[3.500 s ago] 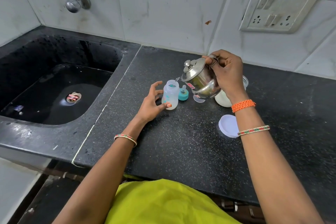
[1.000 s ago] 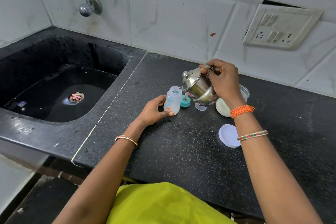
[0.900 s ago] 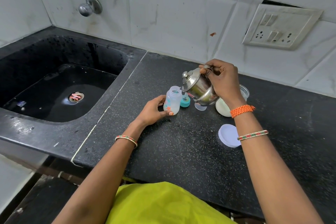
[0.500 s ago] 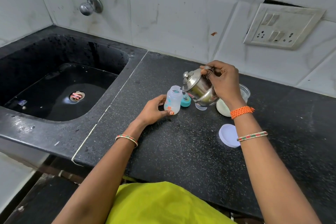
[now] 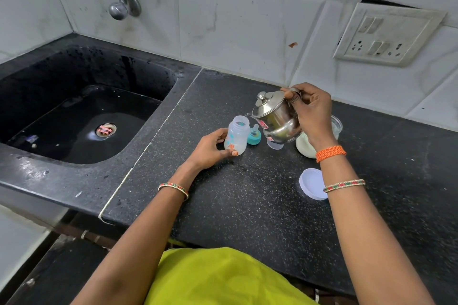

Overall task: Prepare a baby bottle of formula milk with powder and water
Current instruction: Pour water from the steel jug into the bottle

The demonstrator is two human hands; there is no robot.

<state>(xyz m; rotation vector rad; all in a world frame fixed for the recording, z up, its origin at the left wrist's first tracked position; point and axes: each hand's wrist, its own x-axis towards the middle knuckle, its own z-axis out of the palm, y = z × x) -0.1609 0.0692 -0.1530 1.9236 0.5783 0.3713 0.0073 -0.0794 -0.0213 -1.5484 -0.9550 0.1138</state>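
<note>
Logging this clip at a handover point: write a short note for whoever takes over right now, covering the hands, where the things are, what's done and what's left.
Left hand: steadies the open bottle standing on the counter.
Right hand: holds the steel kettle by its handle, tilted, spout at the bottle's mouth.
Teal teat and a clear cap sit behind the bottle; the powder jar is open, its white lid lying nearer.
Done: bottle and jar opened; white at the bottle's bottom, probably powder.
Left: finish pouring, set the kettle down, fit teat and cap, mix.
</note>
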